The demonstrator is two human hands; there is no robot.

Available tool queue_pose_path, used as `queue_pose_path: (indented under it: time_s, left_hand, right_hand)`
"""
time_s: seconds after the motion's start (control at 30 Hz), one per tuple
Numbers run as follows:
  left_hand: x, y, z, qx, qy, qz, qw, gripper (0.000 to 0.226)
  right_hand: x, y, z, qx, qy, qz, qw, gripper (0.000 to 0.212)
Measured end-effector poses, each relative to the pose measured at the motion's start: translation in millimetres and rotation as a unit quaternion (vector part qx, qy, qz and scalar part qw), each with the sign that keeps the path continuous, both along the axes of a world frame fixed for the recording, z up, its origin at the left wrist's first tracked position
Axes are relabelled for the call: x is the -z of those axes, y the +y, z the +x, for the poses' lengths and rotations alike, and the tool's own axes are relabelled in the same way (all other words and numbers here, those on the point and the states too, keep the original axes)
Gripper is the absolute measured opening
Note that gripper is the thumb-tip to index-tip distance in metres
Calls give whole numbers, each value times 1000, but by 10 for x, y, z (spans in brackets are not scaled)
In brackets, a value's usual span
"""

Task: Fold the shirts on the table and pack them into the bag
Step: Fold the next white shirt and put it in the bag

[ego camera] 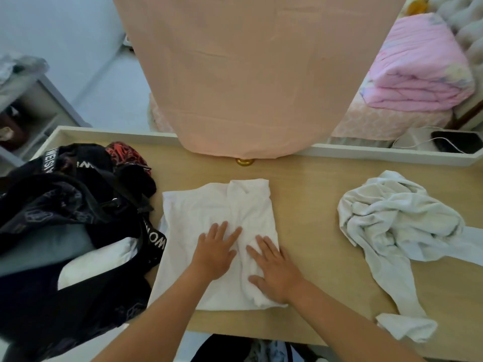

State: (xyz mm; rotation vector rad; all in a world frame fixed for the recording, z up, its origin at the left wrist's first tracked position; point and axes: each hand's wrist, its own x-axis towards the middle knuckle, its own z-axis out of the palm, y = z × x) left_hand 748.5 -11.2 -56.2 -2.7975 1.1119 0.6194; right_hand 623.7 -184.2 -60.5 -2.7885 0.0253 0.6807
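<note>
Head view shows both hands pressing flat, fingers straight and spread, on a white shirt (219, 218) mid-table (308, 189): left hand (215, 253), right hand (274, 270). Black bag (65, 231) sits left, touching it; a crumpled shirt (397, 220) lies well right.

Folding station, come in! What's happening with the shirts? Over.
Pressing flat: left hand, right hand on white shirt, part folded. Unfolded: crumpled shirt, right side. Way to black bag, left, unblocked.
</note>
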Motion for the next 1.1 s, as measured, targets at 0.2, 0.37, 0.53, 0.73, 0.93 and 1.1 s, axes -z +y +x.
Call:
queue_pose_path:
  time_s: [0.2,0.37,0.53,0.73,0.93,1.1]
  left_hand:
    - [-119,-447,190,120,-159,-142,969,46]
    - [-155,-1119,658,245,-147,36,958,58]
    - [130,-1177,1176,178,-88,66,978,60]
    - [131,-955,938,160,-170,-50,971,57]
    - [132,-404,-100,-56,-118,-283,950,31]
    - [177,-160,-597,-64,-51,-248,965,39]
  right_hand:
    - [237,26,-40,-16,-95,-35,995,76]
    - [310,-119,-25,-53,-154,-20,986,79]
    - [386,-158,1,-48,-159,0,986,81]
    - [412,-179,65,-69,-170,-3,983,81]
    - [332,-19,128,79,-118,-27,989,80]
    - [160,-1,144,144,-83,-104,981,70]
